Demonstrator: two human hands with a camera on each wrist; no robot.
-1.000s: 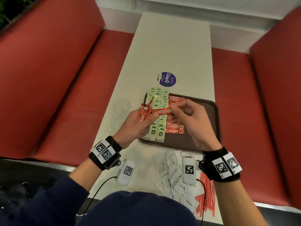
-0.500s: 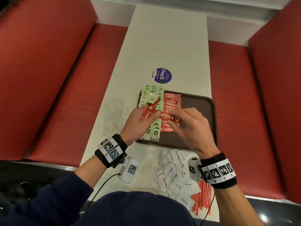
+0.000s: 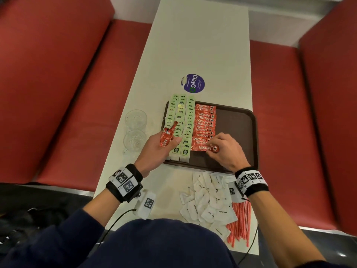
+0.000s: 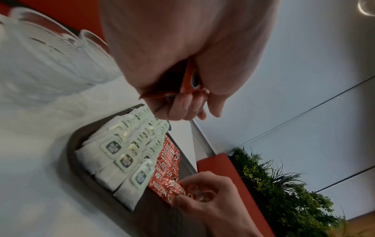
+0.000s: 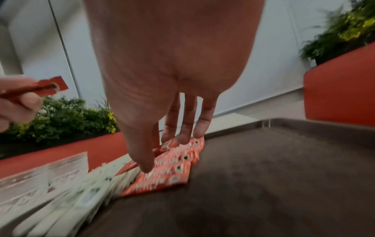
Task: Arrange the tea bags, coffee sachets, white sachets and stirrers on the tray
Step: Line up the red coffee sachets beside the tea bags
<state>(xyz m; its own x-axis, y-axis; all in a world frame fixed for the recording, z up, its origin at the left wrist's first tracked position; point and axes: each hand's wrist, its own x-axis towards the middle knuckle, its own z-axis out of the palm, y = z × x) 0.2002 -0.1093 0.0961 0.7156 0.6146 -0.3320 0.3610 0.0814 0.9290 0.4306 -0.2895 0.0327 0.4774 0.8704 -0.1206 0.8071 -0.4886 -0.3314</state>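
Red bench seats flank a long pale table, whose far half lies bare past a round purple sticker. From the head view, a brown tray sits on the near half, its right edge close to the table's right edge. Three columns of green tea bags fill the tray's left side, their far ends reaching over the far rim. Just beside them a column of red coffee sachets overlaps like shingles; the tray's right half is bare brown. The left hand grips a small bunch of red sachets above the tea bags. The right hand pinches the nearest sachet of the column at its right end. Two glasses stand left of the tray near the table's left edge. White sachets lie heaped on the table near the body, with red stirrers just right of them at the table's right edge.

The left wrist view shows the left hand's fingers curled round the red bunch, the tea bags below.

The right wrist view shows the right hand's fingertips and thumb down on the sachet column, open brown tray floor to the right up to its raised rim.
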